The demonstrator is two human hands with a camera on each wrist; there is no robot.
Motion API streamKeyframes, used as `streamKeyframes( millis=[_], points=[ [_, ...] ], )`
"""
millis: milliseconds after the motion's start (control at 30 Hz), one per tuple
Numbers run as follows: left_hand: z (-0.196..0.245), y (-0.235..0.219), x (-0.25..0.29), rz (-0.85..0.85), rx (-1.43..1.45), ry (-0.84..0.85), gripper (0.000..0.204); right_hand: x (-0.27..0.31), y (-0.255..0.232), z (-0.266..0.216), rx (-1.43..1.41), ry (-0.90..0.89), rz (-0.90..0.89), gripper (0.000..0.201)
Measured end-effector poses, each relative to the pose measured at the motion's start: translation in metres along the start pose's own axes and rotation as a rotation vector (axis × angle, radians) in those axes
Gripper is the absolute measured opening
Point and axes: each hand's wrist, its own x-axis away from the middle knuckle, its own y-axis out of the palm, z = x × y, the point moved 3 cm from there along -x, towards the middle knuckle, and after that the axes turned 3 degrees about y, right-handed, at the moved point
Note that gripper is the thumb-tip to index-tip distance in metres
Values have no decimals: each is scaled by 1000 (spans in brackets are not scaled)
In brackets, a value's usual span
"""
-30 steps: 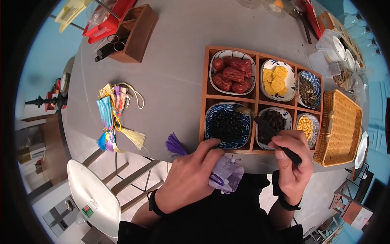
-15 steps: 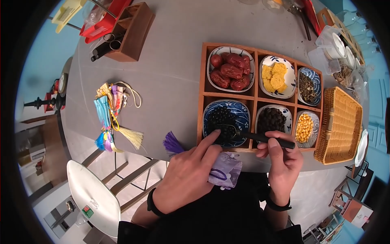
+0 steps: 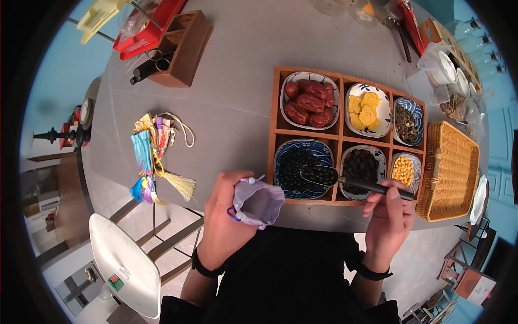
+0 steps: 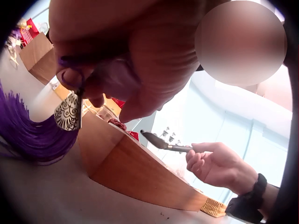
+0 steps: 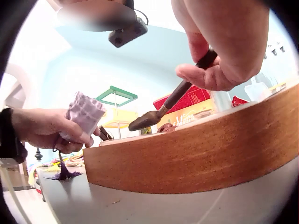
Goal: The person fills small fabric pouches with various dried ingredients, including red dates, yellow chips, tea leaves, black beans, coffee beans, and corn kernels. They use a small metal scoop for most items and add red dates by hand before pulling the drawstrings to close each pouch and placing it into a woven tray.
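My left hand [image 3: 216, 218] grips a lavender drawstring pouch [image 5: 88, 114] with its mouth spread upward. A purple tassel [image 4: 35, 140] hangs from it on a patterned metal cap [image 4: 68, 112]. In the head view the pouch is left of the wooden divided tray [image 3: 307, 133]. My right hand [image 3: 391, 227] holds a small scoop by its black handle [image 3: 372, 186]. Black beans [image 3: 324, 174] fill the scoop, which hovers over the blue patterned bowl [image 3: 319, 146] of black beans in the tray's near left compartment.
Other tray bowls hold red dates [image 3: 310, 102], yellow pieces [image 3: 362, 110], dried leaves [image 3: 407, 123], dark brown pieces [image 3: 360, 166] and corn kernels [image 3: 403, 170]. A wicker basket [image 3: 450, 167] stands right of the tray. Tasselled pouches [image 3: 143, 151] lie left, below a wooden organizer [image 3: 189, 51].
The scoop went down into the black beans and came up loaded. My left hand left the bowl's edge, moved left and turned the pouch's mouth upward.
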Motion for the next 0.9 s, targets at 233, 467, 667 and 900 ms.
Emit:
streamKeyframes(
  millis=[233, 467, 667, 900],
  points=[
    [7, 10, -7, 1, -62, 9, 55, 20, 15, -35, 95, -158, -112, 18],
    [8, 10, -6, -6, -15, 23, 55, 34, 48, -63, 468, -436, -547, 25],
    [9, 8, -1, -58, 156, 144, 56, 2, 16, -39, 310, -396, -280, 19],
    [29, 22, 3, -274, 8, 254, 50, -15, 28, -14, 409, -260, -472, 19]
  ],
)
